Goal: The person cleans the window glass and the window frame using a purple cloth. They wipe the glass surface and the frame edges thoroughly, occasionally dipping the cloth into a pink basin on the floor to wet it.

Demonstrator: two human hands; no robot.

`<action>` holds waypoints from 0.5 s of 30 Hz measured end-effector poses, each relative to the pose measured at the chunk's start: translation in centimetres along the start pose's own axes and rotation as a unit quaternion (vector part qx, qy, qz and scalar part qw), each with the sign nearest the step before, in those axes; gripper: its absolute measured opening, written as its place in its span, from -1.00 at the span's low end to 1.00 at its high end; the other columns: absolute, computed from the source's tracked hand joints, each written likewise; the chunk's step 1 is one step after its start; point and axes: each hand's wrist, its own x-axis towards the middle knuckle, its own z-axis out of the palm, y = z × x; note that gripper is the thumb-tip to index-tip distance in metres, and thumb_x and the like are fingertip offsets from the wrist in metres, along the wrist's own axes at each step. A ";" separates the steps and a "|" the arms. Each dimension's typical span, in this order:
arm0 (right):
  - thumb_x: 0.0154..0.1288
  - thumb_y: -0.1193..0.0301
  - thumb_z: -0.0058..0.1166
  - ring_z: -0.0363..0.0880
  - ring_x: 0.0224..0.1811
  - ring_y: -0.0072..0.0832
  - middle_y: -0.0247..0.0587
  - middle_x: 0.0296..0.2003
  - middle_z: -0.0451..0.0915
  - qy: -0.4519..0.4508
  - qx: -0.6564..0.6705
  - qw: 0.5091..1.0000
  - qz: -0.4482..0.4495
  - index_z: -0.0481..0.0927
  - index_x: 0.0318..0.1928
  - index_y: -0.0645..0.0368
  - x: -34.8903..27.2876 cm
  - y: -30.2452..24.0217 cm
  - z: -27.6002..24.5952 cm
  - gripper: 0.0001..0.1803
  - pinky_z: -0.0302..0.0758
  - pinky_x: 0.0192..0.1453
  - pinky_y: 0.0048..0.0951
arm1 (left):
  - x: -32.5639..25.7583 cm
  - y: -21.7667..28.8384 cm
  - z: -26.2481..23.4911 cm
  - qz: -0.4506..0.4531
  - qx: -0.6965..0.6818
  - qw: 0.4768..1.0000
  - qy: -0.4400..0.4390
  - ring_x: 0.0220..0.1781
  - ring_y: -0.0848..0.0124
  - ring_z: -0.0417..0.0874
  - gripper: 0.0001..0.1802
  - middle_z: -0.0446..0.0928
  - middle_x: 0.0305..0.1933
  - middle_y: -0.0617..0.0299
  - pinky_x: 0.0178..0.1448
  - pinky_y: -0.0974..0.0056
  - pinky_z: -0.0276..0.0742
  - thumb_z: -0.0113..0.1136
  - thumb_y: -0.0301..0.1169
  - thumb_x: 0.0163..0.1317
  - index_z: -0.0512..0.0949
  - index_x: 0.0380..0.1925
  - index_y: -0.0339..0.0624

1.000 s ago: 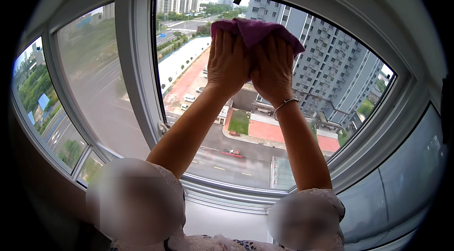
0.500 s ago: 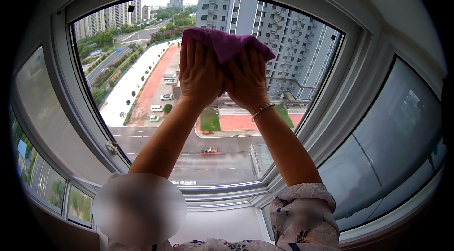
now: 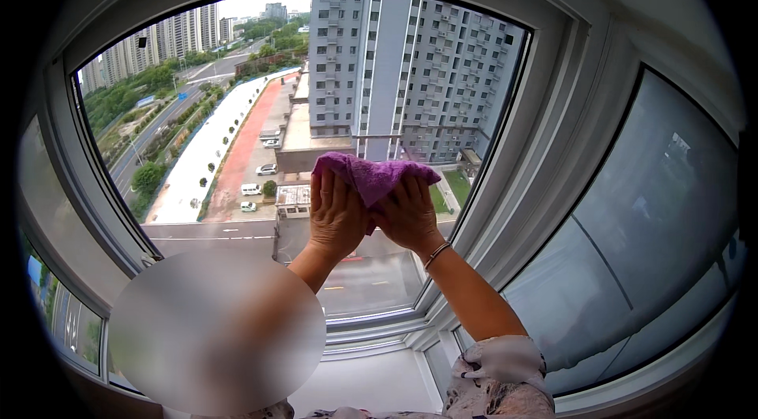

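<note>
A purple cloth point(image 3: 367, 176) lies against the glass of the window point(image 3: 237, 143), low and a little right of the pane's middle. My left hand point(image 3: 335, 218) and my right hand point(image 3: 407, 212) hold it there side by side, fingers pointing up and pressed onto it. The cloth's upper edge shows above the fingertips, and a fold hangs between the two hands. A thin bracelet point(image 3: 437, 254) circles my right wrist. What lies under the palms is hidden.
A pale window frame point(image 3: 525, 135) surrounds the pane, with a handle point(image 3: 148, 260) low on its left side. Further right is another glass panel point(image 3: 632, 245). A white sill point(image 3: 371, 383) runs below. A blurred patch covers my left forearm. Outside are buildings and roads.
Both hands have slid down the glass together with the purple cloth, and my arms are drawn closer. The view has shifted, with the window frame now further left.
</note>
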 end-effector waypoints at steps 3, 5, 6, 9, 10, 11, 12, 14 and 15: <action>0.11 0.11 0.04 0.25 0.19 0.07 0.02 0.14 0.34 0.076 -0.021 0.997 0.008 0.48 0.08 -0.01 4.2 4.4 -4.0 -0.49 0.11 0.33 0.08 | 5.6 1.4 -0.3 0.030 -0.033 0.998 0.037 0.40 -0.19 0.08 -0.34 0.20 0.28 -0.24 0.47 -0.18 -0.17 0.13 -0.21 0.08 0.33 0.16 -0.37; 0.05 0.14 0.05 0.21 0.21 0.14 0.10 0.16 0.31 0.136 -0.036 0.990 0.024 0.43 0.13 0.12 8.1 7.9 -7.4 -0.40 0.10 0.31 0.12 | 12.1 2.8 -1.1 0.052 -0.032 0.996 0.060 0.40 -0.13 0.10 -0.36 0.23 0.25 -0.22 0.48 -0.15 -0.18 0.14 -0.20 0.05 0.36 0.12 -0.33; 0.03 0.14 0.04 0.18 0.23 0.13 0.12 0.17 0.30 0.135 -0.054 0.989 0.017 0.38 0.15 0.15 9.1 10.1 -8.3 -0.35 0.10 0.31 0.11 | 14.6 3.6 -0.1 0.064 -0.019 0.993 0.097 0.40 -0.12 0.11 -0.37 0.25 0.24 -0.20 0.48 -0.13 -0.16 0.14 -0.20 0.05 0.37 0.12 -0.30; 0.03 0.12 0.04 0.19 0.24 0.08 0.10 0.18 0.29 0.157 -0.116 0.980 -0.040 0.38 0.15 0.16 12.8 14.1 -10.4 -0.34 0.14 0.31 0.02 | 19.6 4.6 -0.3 0.077 0.039 0.983 0.160 0.33 -0.04 0.22 -0.49 0.32 0.16 -0.13 0.45 -0.08 -0.07 0.12 -0.19 0.07 0.44 0.01 -0.24; 0.06 0.13 0.02 0.18 0.25 0.06 0.09 0.18 0.29 0.131 -0.127 0.982 -0.057 0.39 0.13 0.16 13.1 15.1 -10.8 -0.38 0.13 0.32 0.01 | 20.2 5.2 -0.4 0.071 0.048 0.983 0.160 0.34 -0.04 0.21 -0.49 0.32 0.18 -0.14 0.45 -0.09 -0.07 0.12 -0.21 0.08 0.44 0.01 -0.25; 0.08 0.13 0.00 0.19 0.24 0.06 0.08 0.16 0.30 0.143 -0.122 0.981 -0.051 0.39 0.12 0.16 12.6 15.0 -10.5 -0.40 0.13 0.31 0.02 | 19.5 5.5 0.4 0.074 0.028 0.984 0.157 0.37 -0.08 0.15 -0.45 0.28 0.21 -0.21 0.48 -0.09 -0.13 0.10 -0.22 0.05 0.42 0.03 -0.30; 0.09 0.13 -0.02 0.20 0.22 0.05 0.08 0.14 0.31 0.157 -0.116 0.980 -0.044 0.40 0.11 0.15 12.1 14.7 -9.9 -0.41 0.13 0.29 0.03 | 18.6 5.9 1.2 0.078 0.009 0.985 0.154 0.40 -0.13 0.09 -0.42 0.23 0.25 -0.27 0.50 -0.09 -0.19 0.09 -0.23 0.02 0.41 0.04 -0.35; 0.14 0.10 -0.07 0.22 0.18 0.06 0.07 0.09 0.32 0.130 -0.052 0.990 -0.036 0.37 0.13 0.14 9.5 13.8 -8.1 -0.42 0.14 0.25 0.06 | 16.4 5.5 2.4 0.094 0.036 0.985 0.141 0.38 -0.06 0.16 -0.46 0.28 0.23 -0.18 0.47 -0.09 -0.12 0.11 -0.22 0.06 0.42 0.04 -0.30; 0.18 0.07 -0.11 0.22 0.14 0.08 0.08 0.06 0.31 0.178 -0.041 0.982 -0.045 0.36 0.15 0.13 7.3 12.9 -6.5 -0.41 0.13 0.22 0.09 | 14.8 5.4 3.0 0.103 0.047 0.985 0.133 0.37 -0.03 0.19 -0.48 0.31 0.22 -0.14 0.45 -0.09 -0.08 0.12 -0.22 0.08 0.43 0.03 -0.27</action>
